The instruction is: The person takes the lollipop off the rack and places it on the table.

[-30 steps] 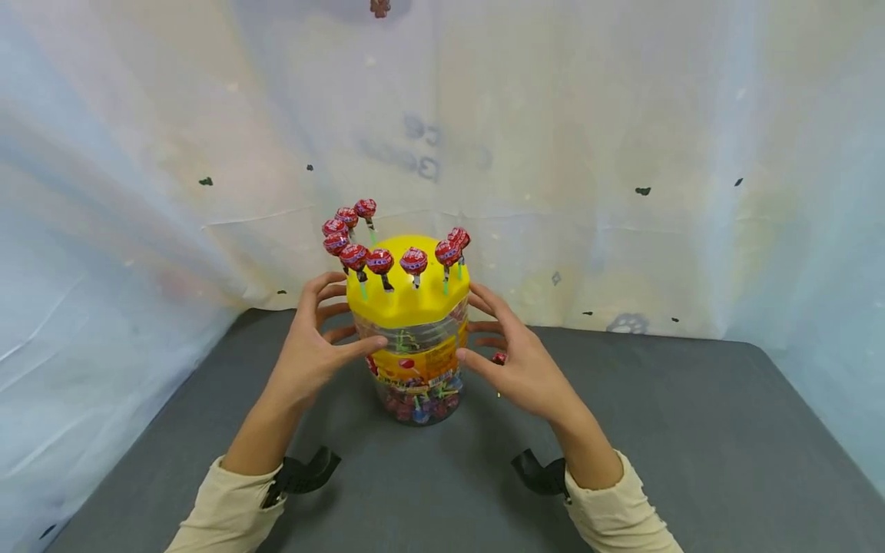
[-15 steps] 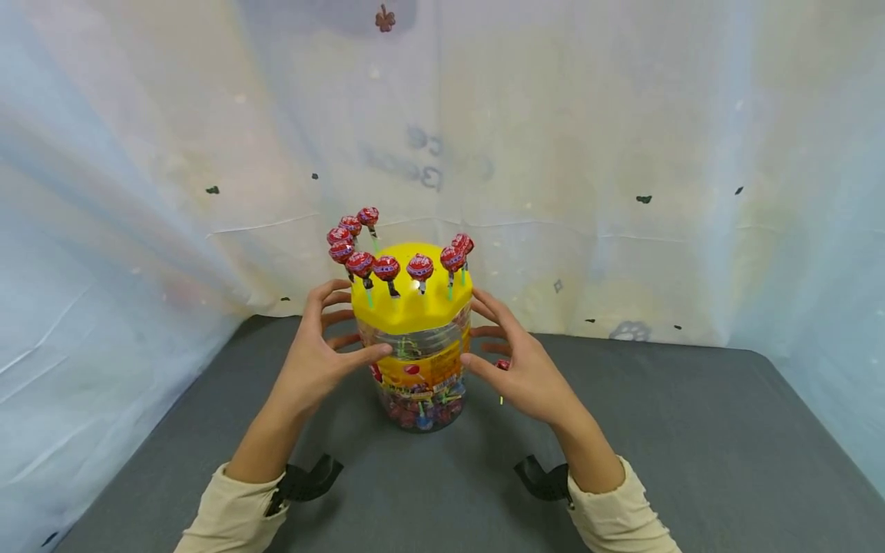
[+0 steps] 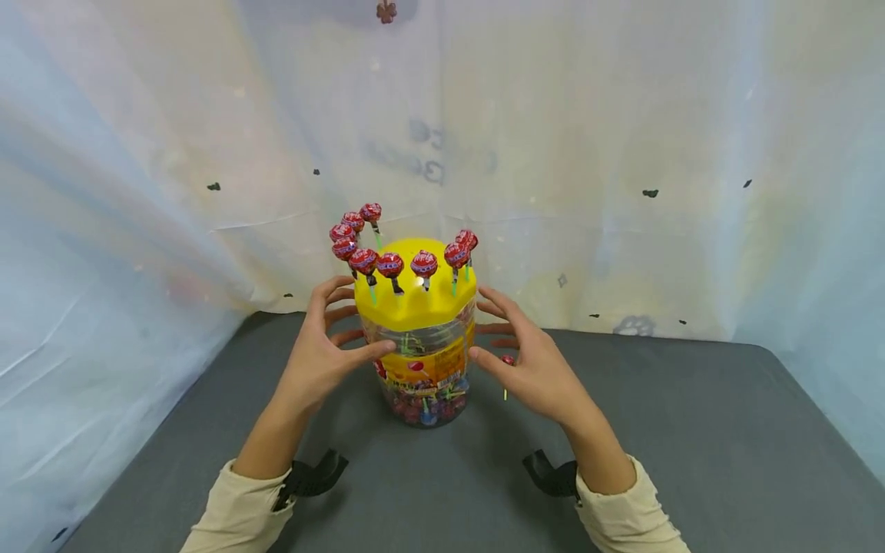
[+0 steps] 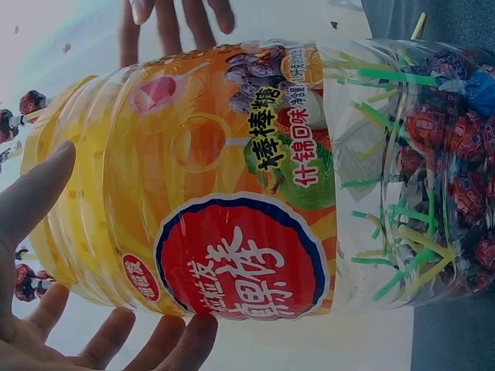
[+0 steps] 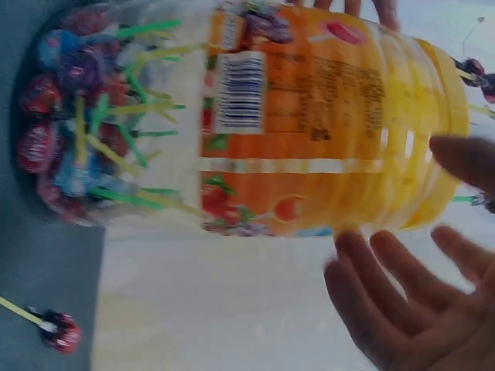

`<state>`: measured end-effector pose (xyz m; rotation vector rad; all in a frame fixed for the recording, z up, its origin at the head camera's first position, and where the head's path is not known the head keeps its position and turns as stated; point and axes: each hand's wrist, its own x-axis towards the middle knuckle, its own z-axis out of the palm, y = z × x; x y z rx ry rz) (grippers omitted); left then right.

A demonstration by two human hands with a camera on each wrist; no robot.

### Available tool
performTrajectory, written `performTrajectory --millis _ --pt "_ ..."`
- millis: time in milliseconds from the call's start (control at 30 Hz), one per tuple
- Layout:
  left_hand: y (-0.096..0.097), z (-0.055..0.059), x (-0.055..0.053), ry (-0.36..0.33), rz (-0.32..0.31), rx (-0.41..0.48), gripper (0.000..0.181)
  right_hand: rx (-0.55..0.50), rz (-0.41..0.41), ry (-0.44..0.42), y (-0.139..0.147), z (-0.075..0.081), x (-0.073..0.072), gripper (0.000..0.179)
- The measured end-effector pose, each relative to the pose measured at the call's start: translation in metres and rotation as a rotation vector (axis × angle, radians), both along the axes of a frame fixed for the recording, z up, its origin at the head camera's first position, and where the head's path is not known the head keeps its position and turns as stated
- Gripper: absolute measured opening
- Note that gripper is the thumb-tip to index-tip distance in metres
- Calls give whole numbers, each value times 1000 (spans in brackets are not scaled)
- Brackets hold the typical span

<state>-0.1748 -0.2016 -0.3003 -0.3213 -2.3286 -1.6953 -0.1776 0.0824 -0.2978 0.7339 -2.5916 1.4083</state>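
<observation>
A clear plastic candy jar (image 3: 422, 369) with an orange label stands upright on the dark table. Red-wrapped lollipops (image 3: 390, 265) stick up around its yellow lid (image 3: 415, 307); more wrapped lollipops (image 4: 456, 147) lie inside at the bottom. My left hand (image 3: 328, 349) holds the jar's left side, thumb in front and fingers curved behind. On the right, my right hand (image 3: 528, 361) is spread close beside the jar, and a small gap shows between the fingers and the wall. One loose lollipop (image 5: 58, 328) lies on the table, partly hidden by the right hand in the head view.
The dark grey tabletop (image 3: 691, 445) extends on both sides of the jar. Pale patterned cloth (image 3: 553, 153) hangs behind and along the sides. Black wrist mounts (image 3: 314, 472) stick out from both cuffs.
My right hand has eased slightly right, off the jar's side. The left hand and jar look nearly unmoved; the head view has shifted a little.
</observation>
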Motion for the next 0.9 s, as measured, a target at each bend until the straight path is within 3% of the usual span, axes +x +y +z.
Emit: performTrajectory --millis 167,433,900 --pt "-1 -3 3 -6 -1 1 93 -38 -66 160 0 19 -5 75" --pt "0 -6 -1 -1 -2 3 94 -9 -24 294 -6 53 -20 73" --pt "0 -5 1 -4 4 11 93 29 -12 404 -12 57 -31 62"
